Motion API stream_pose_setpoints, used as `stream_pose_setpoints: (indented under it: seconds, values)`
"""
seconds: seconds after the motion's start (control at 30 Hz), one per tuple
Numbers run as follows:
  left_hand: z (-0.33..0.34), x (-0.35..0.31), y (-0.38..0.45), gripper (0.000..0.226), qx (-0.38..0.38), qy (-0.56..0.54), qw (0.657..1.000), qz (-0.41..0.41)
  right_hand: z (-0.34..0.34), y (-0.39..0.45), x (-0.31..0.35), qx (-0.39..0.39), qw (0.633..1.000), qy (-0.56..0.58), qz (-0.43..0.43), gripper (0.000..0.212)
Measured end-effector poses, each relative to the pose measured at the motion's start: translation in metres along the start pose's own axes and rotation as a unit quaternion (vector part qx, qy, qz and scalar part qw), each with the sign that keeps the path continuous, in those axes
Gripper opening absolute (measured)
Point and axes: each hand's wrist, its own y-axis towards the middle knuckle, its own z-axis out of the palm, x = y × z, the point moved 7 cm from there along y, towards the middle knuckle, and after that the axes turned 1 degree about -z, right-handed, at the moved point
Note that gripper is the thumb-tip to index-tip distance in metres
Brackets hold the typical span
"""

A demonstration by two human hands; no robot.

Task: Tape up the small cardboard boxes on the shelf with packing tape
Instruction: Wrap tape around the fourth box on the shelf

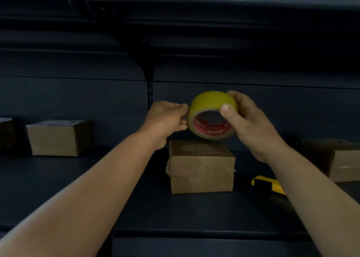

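A yellowish roll of packing tape (209, 104) with a red core hangs in the air above a small cardboard box (201, 167) in the middle of the dark shelf (136, 204). My right hand (247, 122) grips the roll, thumb on its near rim and fingers over the top. My left hand (167, 118) has curled fingers that pinch at the roll's left edge; whether they hold a tape end is too small to tell. A strip of clear tape runs across the box's front.
Another cardboard box (58, 137) stands at the left of the shelf and one more (339, 159) at the right. A yellow and black cutter (268, 184) lies right of the middle box, partly behind my right forearm. A dark shelf board hangs overhead.
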Motion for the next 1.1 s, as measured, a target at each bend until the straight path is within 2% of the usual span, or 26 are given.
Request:
stream_pose_setpoints:
  seconds: [0.07,0.13,0.2,0.33,0.47,0.53,0.67,0.77,0.87,0.9,1.0,1.1]
  values:
    - [0.001,0.004,-0.002,0.012,0.002,-0.070,0.997,-0.040,0.003,0.003,-0.012,-0.001,0.997,0.067,0.030,0.100]
    - [0.004,0.007,-0.005,0.014,0.003,-0.114,0.991,-0.064,0.006,0.004,-0.024,-0.018,0.987,0.143,0.067,0.105]
    - [0.007,0.009,-0.007,0.016,-0.004,-0.136,0.988,-0.078,0.008,0.006,-0.031,-0.046,0.972,0.211,0.092,0.089]
    - [0.008,0.013,-0.011,0.014,-0.018,-0.163,0.982,-0.096,0.015,0.003,-0.041,-0.076,0.932,0.331,0.127,0.029]
    - [0.014,0.021,-0.014,0.021,0.008,-0.140,0.984,-0.109,0.017,0.005,-0.040,-0.100,0.914,0.374,0.118,0.026]
    - [0.012,0.024,-0.013,0.021,0.003,-0.096,0.990,-0.104,0.011,0.008,-0.033,-0.131,0.923,0.351,0.087,0.021]
    - [0.000,0.021,-0.007,0.019,-0.044,0.001,0.998,-0.038,0.002,0.010,-0.015,-0.153,0.946,0.286,0.014,0.029]
    - [0.008,0.020,-0.008,0.025,-0.015,0.013,0.999,-0.026,-0.004,0.012,-0.006,-0.173,0.956,0.238,-0.018,0.031]
    - [0.015,0.018,-0.008,0.019,0.022,-0.013,0.999,-0.047,-0.009,0.014,-0.004,-0.185,0.960,0.210,-0.029,0.030]
    - [0.015,0.017,-0.007,0.016,0.020,0.000,0.999,-0.044,-0.008,0.015,-0.005,-0.185,0.961,0.206,-0.029,0.030]
    - [0.011,0.016,-0.004,0.029,0.009,0.095,0.995,-0.015,-0.006,0.014,-0.003,-0.176,0.971,0.155,-0.048,0.032]
    - [-0.001,0.014,-0.002,0.014,0.011,0.167,0.986,0.004,-0.019,0.013,-0.001,-0.182,0.977,0.092,-0.057,0.043]
